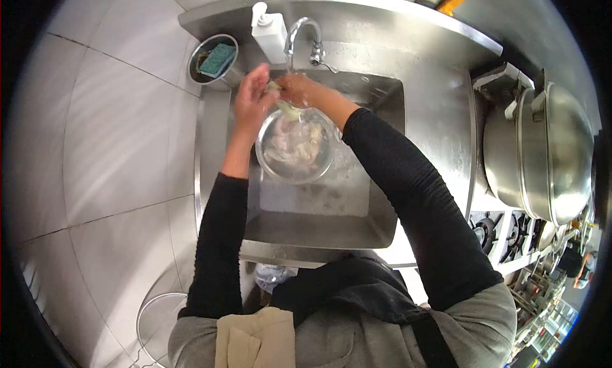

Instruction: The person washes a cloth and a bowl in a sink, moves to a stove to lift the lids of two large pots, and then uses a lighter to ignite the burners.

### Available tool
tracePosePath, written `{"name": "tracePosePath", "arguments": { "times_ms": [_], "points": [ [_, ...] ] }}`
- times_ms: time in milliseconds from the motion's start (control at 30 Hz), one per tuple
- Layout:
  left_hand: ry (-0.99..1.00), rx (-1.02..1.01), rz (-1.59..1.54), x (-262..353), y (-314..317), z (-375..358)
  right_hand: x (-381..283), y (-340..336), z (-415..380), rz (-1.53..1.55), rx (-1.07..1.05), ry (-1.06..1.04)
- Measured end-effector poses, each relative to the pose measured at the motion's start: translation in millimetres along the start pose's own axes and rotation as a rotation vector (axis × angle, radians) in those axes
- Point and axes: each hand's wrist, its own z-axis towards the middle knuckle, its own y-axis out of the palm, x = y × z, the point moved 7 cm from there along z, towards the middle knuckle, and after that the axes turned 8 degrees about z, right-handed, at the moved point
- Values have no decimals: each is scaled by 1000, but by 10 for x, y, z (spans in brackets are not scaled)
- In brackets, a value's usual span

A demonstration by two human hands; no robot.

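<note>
Under the faucet (305, 33), my right hand (301, 91) is closed around a pale yellowish piece of food (290, 111), partly hidden and blurred, perhaps raw chicken. Close to its left, my left hand (254, 100) has its fingers stretched upward, slightly smeared, with the thumb side near the same piece. Below both hands, a round bowl (260, 152) sits in the sink, holding water and several pale pinkish pieces that look like raw meat. Water seems to run from the spout over my hands.
The steel sink (319, 231) surrounds the bowl. Behind it stand a white pump bottle (270, 36) and a metal container (233, 72) with a green sponge (217, 60). Large steel pots (535, 151) stand right, near stove burners (503, 234). An orange handle (459, 0) lies at the back.
</note>
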Motion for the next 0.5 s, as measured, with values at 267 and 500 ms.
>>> {"name": "tracePosePath", "arguments": {
  "times_ms": [267, 500],
  "points": [
    [-391, 115, -495, -600, -58, -52, 433, -76, 195, 171, 361, 434],
    [-578, 153, -588, -685, 134, -237, 295, -118, 233, 129, 296, 299]
  ]
}}
